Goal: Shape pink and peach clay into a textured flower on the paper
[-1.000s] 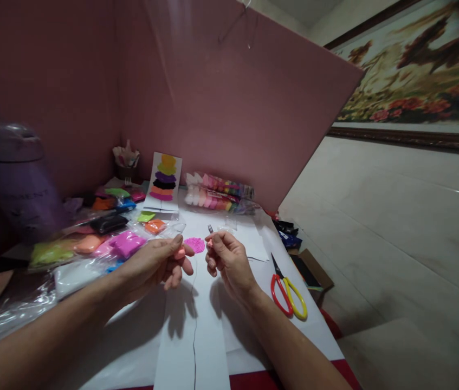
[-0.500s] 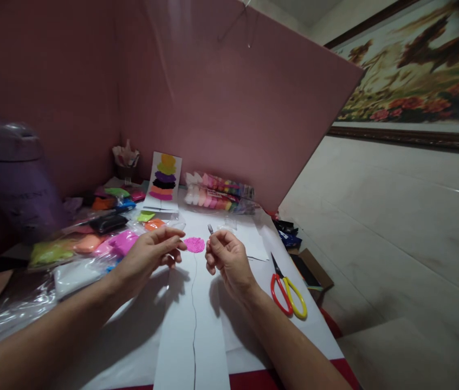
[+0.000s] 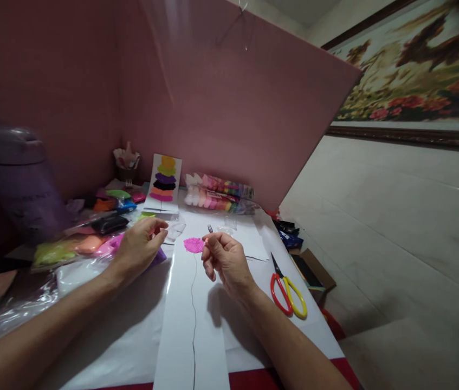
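Observation:
My left hand [image 3: 140, 246] hovers left of the paper strip, above bagged clay. Its thumb and forefinger are slightly apart, with nothing visible between them. My right hand [image 3: 227, 260] is closed in a pinch at the right edge of a pink clay patch [image 3: 193, 245]. Tines of a small fork [image 3: 209, 228] show just above its fingers; the handle is hidden. Fine ridges mark the patch, which lies on a long white paper strip [image 3: 180, 330]. A wavy dark line [image 3: 194, 314] runs from the patch down the strip.
Red-and-yellow-handled scissors [image 3: 286, 295] lie at right. Behind stands a card [image 3: 162, 183] with stacked coloured bands, beside packs of coloured clay [image 3: 217, 192]. Bagged clay [image 3: 86, 244], a purple tumbler [image 3: 18, 184] and a cup [image 3: 127, 172] are at left. A pink panel [image 3: 221, 108] rises behind.
My left hand has drawn back to the left, away from the pink patch. My right hand has shifted slightly left, over the patch's right edge.

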The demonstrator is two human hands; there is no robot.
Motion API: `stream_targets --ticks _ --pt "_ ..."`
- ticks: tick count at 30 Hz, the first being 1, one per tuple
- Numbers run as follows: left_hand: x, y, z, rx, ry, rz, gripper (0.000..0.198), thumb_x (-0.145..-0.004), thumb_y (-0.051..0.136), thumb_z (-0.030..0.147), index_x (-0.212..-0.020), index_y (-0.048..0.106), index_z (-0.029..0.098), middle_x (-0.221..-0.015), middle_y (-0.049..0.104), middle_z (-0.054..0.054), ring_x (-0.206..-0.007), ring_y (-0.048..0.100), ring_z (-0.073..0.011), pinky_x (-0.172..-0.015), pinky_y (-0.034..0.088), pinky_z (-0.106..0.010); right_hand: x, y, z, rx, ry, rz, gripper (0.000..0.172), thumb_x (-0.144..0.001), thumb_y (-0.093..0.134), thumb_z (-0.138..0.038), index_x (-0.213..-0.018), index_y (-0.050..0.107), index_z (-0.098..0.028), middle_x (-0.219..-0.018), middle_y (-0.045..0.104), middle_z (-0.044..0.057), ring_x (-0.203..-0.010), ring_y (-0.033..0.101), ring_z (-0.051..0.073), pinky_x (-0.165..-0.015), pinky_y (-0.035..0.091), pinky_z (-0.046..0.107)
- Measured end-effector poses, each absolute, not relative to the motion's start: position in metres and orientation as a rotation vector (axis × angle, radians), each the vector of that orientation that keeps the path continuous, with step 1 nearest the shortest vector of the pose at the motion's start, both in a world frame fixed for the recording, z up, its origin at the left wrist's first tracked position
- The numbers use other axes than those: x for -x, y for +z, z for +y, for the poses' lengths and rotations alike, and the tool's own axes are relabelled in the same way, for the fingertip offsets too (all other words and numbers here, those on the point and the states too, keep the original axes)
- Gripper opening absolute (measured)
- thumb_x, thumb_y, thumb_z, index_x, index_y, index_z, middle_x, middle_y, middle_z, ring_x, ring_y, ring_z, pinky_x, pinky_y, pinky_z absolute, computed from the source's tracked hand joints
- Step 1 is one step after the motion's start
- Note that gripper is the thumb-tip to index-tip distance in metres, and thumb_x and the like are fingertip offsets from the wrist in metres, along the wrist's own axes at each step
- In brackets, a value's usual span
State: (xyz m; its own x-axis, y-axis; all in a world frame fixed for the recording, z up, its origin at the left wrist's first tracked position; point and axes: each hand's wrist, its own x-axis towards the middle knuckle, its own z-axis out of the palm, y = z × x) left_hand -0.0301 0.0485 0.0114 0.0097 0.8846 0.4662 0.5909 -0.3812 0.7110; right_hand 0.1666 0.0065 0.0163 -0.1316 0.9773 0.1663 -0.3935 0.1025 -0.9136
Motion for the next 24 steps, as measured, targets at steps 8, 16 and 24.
stream_targets --ticks 8,16,24 --pt "0.038 -0.004 0.066 -2.346 0.900 1.771 0.021 -0.077 0.052 0.024 -0.092 0.068 0.021 -0.091 0.066 -0.006 -0.087 0.061 -0.0241 -0.070 0.044 -0.031 -0.167 0.017 0.004 0.748 1.369 -1.082 0.043 -0.072 0.075 -0.053 -0.072 0.054 -0.016 -0.050 0.058 -0.006 -0.028 0.041 0.004 -0.025 0.026 0.014" --pt "0.033 -0.001 0.062 -2.341 0.751 1.875 0.025 -0.079 0.054 0.025 -0.099 0.069 0.025 -0.104 0.072 -0.011 -0.093 0.064 -0.0321 -0.066 0.041 -0.034 -0.165 0.017 0.004 0.782 1.371 -1.036 0.042 -0.067 0.080 -0.050 -0.071 0.057 -0.014 -0.053 0.054 -0.006 -0.036 0.040 0.003 -0.030 0.031 0.015" --pt "0.026 0.003 0.058 -2.322 0.786 1.917 0.021 -0.084 0.051 0.029 -0.093 0.068 0.022 -0.084 0.071 -0.011 -0.079 0.064 -0.0307 -0.062 0.034 -0.032 -0.164 0.011 0.006 0.815 1.357 -1.099 0.036 -0.071 0.078 -0.045 -0.071 0.059 -0.014 -0.063 0.063 -0.001 -0.041 0.052 0.006 -0.031 0.037 0.015"
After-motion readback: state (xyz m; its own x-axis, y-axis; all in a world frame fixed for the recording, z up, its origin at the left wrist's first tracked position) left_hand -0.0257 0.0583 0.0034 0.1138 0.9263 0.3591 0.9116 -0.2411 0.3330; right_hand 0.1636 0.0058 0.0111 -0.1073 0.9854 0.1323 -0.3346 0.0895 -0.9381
